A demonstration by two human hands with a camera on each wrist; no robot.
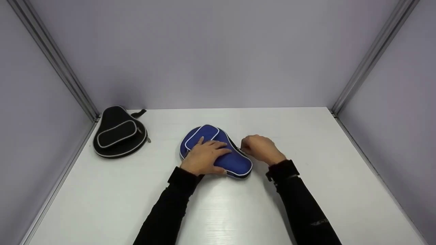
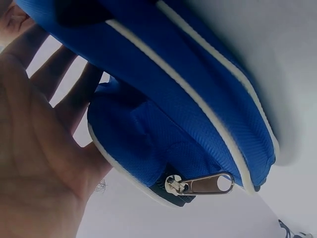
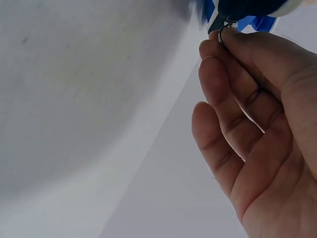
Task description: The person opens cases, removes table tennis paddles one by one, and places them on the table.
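Note:
A blue table tennis paddle case point(image 1: 240, 165) with white piping lies on the white table, its narrow end toward the front right. My left hand point(image 1: 206, 156) rests across its top with the fingers spread. In the left wrist view, the pocket's metal zipper pull point(image 2: 205, 184) hangs beside the case's piped edge. At the case's right edge, my right hand point(image 1: 260, 148) pinches another zipper pull point(image 3: 221, 35) between thumb and index finger. The right wrist view shows the other fingers loosely bent below it. Along that edge, a dark gap shows in the zipper line.
A black paddle case point(image 1: 115, 132) with grey piping and a black strap lies at the table's back left corner. Pale panels point(image 1: 218, 54) enclose the white table point(image 1: 340, 190) at the back and both sides, with metal posts in the corners.

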